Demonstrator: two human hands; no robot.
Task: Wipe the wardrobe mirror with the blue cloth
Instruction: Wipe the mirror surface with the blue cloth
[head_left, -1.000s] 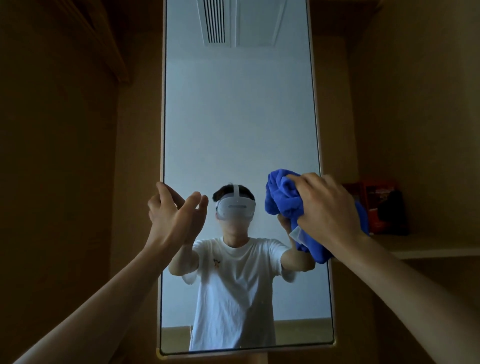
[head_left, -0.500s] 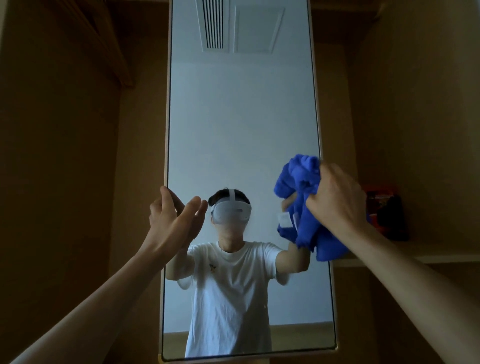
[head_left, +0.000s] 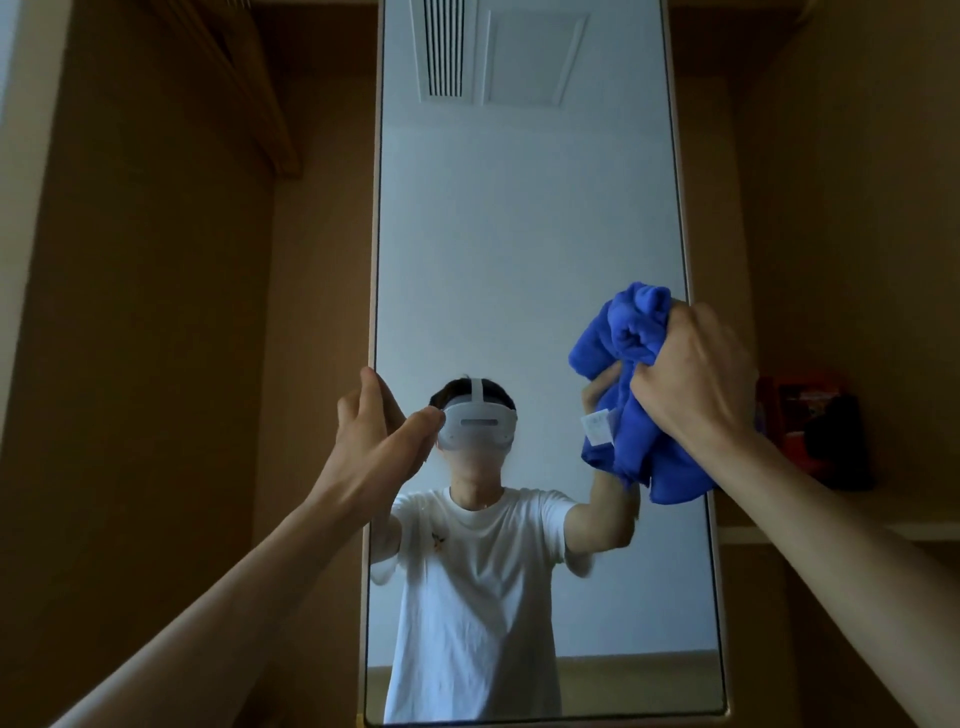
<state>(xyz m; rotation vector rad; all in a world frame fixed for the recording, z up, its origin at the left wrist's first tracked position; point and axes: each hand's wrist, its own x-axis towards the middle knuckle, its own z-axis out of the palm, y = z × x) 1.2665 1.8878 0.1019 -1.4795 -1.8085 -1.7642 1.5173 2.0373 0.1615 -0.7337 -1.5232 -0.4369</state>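
Brown wood panels (head_left: 156, 364) fill the left side. The left grip (head_left: 374, 431) is raised at the left edge of the mirror (head_left: 519, 260), about halfway up. Its fingers curl round the frame edge and its thumb reaches across the front of the glass, so it holds the mirror by that edge. The mirror stands tall and narrow in a pale frame in the middle of the view. It reflects a person in a white T-shirt and a white headset with both arms lifted, and a ceiling vent near the top.

At the mirror's right edge, slightly higher than the left grip, the blue cloth (head_left: 628, 395) is bunched against the glass, with a small white tag showing on its lower left. The right grip (head_left: 696, 374) is closed tight on the cloth, fingers buried in the folds, and loose ends hang below the wrist. Right of that, a wooden shelf (head_left: 883, 525) carries a red and a dark item (head_left: 815, 431), too dim to make out.
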